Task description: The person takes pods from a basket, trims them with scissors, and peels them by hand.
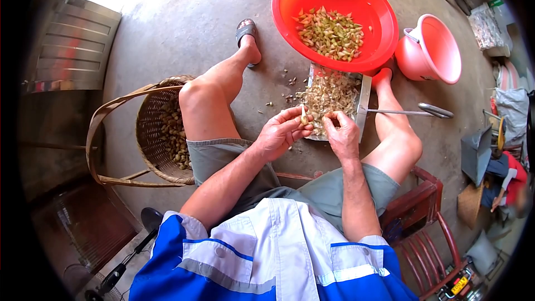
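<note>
My left hand (278, 135) pinches a small pointed bulb (304, 118), tip upward, between thumb and fingers. Close beside it, my right hand (341, 135) has thumb and fingertips pressed together; whatever they hold is too small to make out. Both hands are above a dustpan (364, 100) heaped with pale, papery husks (331, 90). Beyond it, a wide red basin (287, 3) holds many pale green and pinkish pointed bulbs (331, 33). By my left leg, a woven basket (146, 134) contains many brownish bulbs (175, 134).
A pink bucket (409, 50) stands right of the basin. The dustpan's handle (434, 110) reaches over my right leg. Scraps lie on the concrete floor (167, 33). A red wooden chair (426, 256) is at lower right; farther right is another person (510, 178).
</note>
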The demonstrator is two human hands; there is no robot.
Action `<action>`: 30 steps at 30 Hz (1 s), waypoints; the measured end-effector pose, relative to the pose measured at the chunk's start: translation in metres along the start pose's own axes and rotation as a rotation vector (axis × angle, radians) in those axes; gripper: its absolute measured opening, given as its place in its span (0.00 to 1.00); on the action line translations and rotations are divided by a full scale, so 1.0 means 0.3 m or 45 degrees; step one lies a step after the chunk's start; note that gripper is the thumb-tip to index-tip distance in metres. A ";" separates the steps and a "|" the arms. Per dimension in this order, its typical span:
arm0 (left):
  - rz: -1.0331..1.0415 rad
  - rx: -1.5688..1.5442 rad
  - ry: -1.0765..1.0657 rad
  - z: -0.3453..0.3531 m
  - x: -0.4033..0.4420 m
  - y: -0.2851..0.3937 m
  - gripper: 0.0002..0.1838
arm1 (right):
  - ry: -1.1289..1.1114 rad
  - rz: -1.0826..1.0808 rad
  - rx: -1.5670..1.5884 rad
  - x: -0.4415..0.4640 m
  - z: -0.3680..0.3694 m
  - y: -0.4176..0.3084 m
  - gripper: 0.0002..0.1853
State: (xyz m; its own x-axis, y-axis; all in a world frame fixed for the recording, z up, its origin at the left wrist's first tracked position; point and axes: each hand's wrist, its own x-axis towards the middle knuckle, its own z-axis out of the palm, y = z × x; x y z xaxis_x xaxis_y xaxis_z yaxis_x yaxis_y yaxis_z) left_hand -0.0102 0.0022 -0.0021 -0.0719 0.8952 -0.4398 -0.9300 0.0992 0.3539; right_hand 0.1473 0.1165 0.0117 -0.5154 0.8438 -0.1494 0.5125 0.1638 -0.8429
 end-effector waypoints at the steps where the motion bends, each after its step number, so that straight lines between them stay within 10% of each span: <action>1: -0.002 0.005 0.002 -0.001 -0.001 -0.001 0.17 | -0.054 0.092 0.038 0.000 -0.001 -0.009 0.05; 4: 0.007 0.016 -0.012 -0.006 0.002 -0.003 0.15 | 0.211 -0.348 -0.050 0.006 0.017 -0.008 0.05; 8: 0.017 0.024 0.011 -0.001 0.000 -0.005 0.12 | -0.016 0.078 0.140 -0.001 0.010 -0.012 0.06; 14: 0.007 0.137 0.116 -0.027 0.011 -0.020 0.13 | 0.016 -0.257 -0.137 -0.002 0.039 0.060 0.03; 22: 0.159 0.842 0.143 -0.042 0.034 -0.081 0.31 | -0.058 -0.185 -0.466 -0.049 0.094 0.110 0.08; 26: 0.701 1.601 0.256 -0.026 0.006 -0.092 0.27 | -0.386 0.001 -0.406 -0.036 0.022 0.029 0.08; 28: 1.046 1.837 0.116 0.091 -0.027 -0.066 0.22 | -0.324 -0.011 -0.138 -0.034 0.036 0.070 0.10; 30: 1.136 1.873 -0.048 0.179 -0.047 -0.077 0.18 | -0.641 0.645 1.404 -0.031 0.032 0.182 0.14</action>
State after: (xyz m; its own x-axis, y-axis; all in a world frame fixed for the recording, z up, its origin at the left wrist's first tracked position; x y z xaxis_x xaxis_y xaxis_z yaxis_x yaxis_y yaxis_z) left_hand 0.0315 0.0106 0.0402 -0.3153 0.8974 0.3086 0.4767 -0.1314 0.8692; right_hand 0.1736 0.1128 -0.0380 -0.7540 0.3667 -0.5450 0.0208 -0.8160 -0.5777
